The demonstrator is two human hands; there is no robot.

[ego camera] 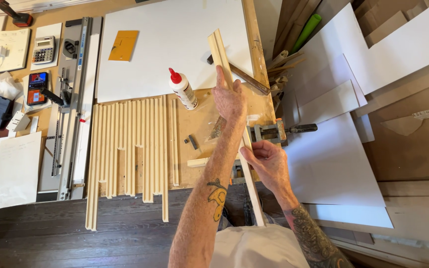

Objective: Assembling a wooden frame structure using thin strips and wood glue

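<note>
I hold a long pale wooden moulding strip [220,49] that runs from the far white board down toward my body. My left hand [229,97] grips it near its upper part, fingers wrapped on the strip. My right hand [269,166] pinches the same strip lower down, close to a small metal vise [266,133]. A white glue bottle [183,89] with a red cap stands just left of my left hand.
Several matching moulding strips [130,149] lie side by side on the bench. A large white board [175,44] lies behind them, a cutter rail [73,99] at left, a calculator [43,49] and phone [36,88] further left. White sheets [333,164] cover the right.
</note>
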